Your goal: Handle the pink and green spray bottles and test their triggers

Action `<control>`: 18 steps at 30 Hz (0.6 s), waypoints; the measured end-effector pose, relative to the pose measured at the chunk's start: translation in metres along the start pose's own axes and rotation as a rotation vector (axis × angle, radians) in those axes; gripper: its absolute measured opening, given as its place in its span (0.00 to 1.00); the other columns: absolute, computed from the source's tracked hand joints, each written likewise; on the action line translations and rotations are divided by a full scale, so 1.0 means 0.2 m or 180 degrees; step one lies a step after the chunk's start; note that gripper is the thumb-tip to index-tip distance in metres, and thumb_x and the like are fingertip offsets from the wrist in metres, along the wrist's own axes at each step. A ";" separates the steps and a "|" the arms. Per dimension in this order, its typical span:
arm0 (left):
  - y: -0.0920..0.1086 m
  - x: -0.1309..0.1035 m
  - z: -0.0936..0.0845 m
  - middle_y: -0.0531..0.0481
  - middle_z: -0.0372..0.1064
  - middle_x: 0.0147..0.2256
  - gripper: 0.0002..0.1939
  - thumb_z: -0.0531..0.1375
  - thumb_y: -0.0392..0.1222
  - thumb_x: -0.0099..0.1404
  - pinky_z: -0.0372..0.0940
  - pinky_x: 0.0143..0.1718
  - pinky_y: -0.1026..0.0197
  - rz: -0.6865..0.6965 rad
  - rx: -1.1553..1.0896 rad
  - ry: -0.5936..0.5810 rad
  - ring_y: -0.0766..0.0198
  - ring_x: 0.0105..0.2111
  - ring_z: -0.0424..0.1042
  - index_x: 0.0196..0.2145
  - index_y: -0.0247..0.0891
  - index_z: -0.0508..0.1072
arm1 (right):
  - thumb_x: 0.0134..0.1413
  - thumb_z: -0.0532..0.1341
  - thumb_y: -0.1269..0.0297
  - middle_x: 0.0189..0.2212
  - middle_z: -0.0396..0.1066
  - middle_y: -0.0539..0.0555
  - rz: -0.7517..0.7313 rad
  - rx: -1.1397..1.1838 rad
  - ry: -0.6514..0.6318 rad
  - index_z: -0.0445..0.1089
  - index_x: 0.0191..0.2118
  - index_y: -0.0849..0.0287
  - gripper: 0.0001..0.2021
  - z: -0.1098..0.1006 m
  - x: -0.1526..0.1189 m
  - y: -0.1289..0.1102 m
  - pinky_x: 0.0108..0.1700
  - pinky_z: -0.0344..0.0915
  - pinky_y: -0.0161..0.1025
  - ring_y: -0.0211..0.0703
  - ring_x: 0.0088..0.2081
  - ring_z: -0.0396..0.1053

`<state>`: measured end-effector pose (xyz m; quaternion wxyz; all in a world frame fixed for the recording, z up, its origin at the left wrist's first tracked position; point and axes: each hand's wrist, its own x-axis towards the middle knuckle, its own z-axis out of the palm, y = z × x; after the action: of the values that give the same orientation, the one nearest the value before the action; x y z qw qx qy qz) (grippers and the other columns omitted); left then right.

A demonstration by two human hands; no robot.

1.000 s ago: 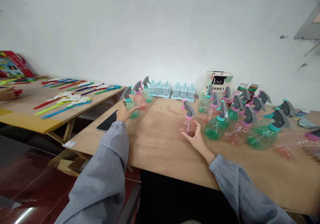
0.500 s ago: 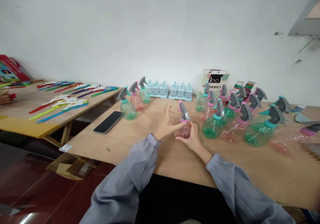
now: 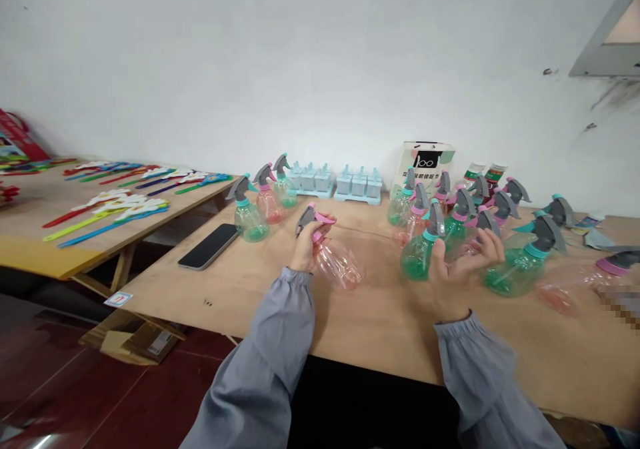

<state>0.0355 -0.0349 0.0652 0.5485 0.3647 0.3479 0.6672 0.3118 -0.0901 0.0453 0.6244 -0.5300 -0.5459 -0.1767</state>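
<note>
A clear pink spray bottle with a grey and pink trigger head is tilted, its base toward the right. My left hand is closed around its neck just below the head. Over on the right, my right hand is open and slightly blurred, thumb and fingers apart. It is in front of another pink spray bottle, hiding much of its body; whether they touch I cannot tell. Beside that hand are a green spray bottle on its left and a larger green spray bottle on its right.
More spray bottles crowd the table's right side, before a boxed item. Three stand at left, including a green one, near a phone. Pale blue popsicle moulds line the wall. Colourful sticks lie on another table.
My left hand has gripped the pink bottle's neck and tilted it, shifting it left. My right hand has let go of that bottle and moved right to the other bottles.
</note>
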 end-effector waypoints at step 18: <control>0.01 -0.02 0.01 0.44 0.79 0.39 0.17 0.56 0.41 0.44 0.67 0.59 0.47 0.0113 -0.0431 -0.0750 0.47 0.56 0.73 0.34 0.38 0.74 | 0.53 0.64 0.52 0.59 0.62 0.68 0.0442 0.0996 -0.1393 0.51 0.64 0.61 0.37 0.29 -0.19 -0.01 0.64 0.60 0.59 0.59 0.62 0.63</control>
<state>0.0366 -0.0394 0.0666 0.5971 0.4087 0.2287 0.6512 0.2689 -0.0557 0.0037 0.5765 -0.4888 -0.6508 0.0718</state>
